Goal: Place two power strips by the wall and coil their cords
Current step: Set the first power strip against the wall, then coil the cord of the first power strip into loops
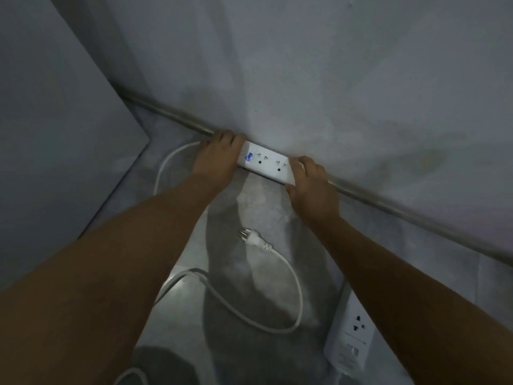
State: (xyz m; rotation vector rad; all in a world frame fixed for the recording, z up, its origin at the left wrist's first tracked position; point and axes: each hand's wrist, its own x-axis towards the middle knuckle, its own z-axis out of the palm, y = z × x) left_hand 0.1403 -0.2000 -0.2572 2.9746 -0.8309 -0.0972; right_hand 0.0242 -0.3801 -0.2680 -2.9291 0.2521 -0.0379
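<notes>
A white power strip (266,162) with a blue logo lies on the floor against the base of the wall (333,79). My left hand (219,155) grips its left end and my right hand (308,179) grips its right end. Its white cord (166,162) loops away to the left behind my left arm. A second white power strip (351,333) lies on the floor at the lower right, partly hidden by my right forearm. A white plug (254,238) rests on the floor between my arms, its cord (297,287) curving in a loose loop.
A grey panel or cabinet side (55,134) stands at the left, meeting the wall in a corner. A skirting strip (416,215) runs along the wall's foot. The floor (263,207) is grey and dimly lit, with shadows of my arms.
</notes>
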